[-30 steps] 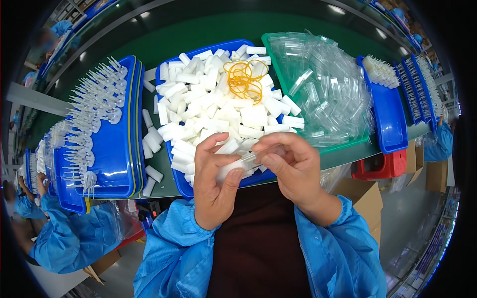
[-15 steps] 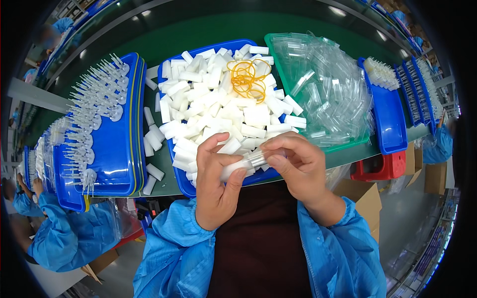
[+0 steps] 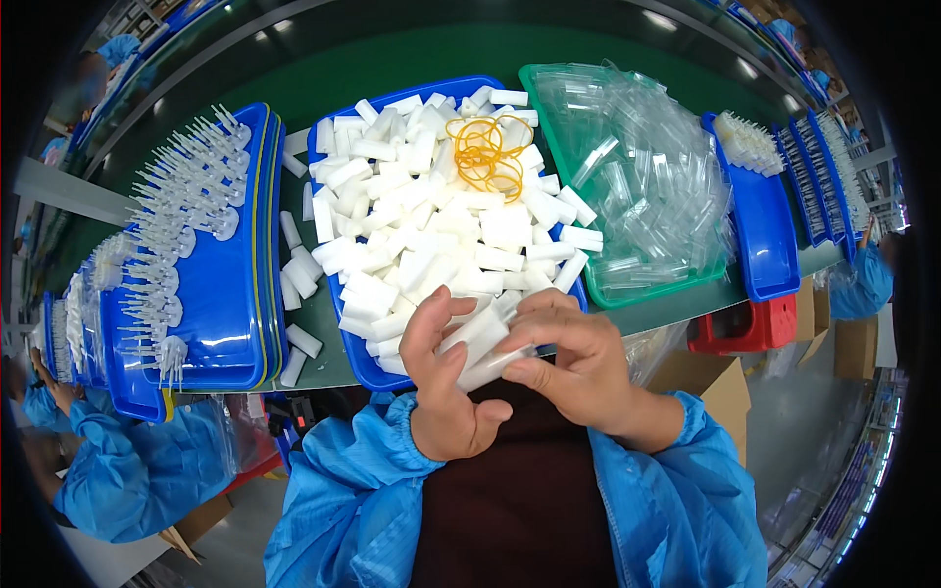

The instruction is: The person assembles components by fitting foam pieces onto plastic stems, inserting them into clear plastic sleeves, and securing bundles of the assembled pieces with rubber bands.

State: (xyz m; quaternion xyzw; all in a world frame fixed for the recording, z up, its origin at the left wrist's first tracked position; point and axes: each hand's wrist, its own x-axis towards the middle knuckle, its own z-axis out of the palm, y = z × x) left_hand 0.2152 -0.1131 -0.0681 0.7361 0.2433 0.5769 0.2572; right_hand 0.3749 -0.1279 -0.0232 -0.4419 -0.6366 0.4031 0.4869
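My right hand (image 3: 588, 380) pinches a clear plastic tube (image 3: 497, 368) between thumb and fingers, with a white foam piece inside it. My left hand (image 3: 446, 416) is cupped at the tube's left side, its thumb stretched away from the tube. A second white foam piece (image 3: 474, 335) lies against the curled fingers of my left hand, just above the tube. Both hands are over the near edge of a blue tray (image 3: 363, 370) heaped with white foam pieces (image 3: 412, 230). Yellow rubber bands (image 3: 487, 157) rest on top of the heap.
To the right, a green tray (image 3: 627, 297) holds many clear tubes (image 3: 657, 186), beside a blue tray (image 3: 769, 265). Stacked blue trays with white nozzle-like parts (image 3: 186, 211) stand left. Loose foam pieces (image 3: 304, 340) lie between. A red stool (image 3: 755, 328) and cardboard box (image 3: 711, 387) are lower right.
The tube has tilted and now lies lower in my right fingers. My left thumb has come off it and swung down, and the second foam piece has shifted down and right with my left fingers.
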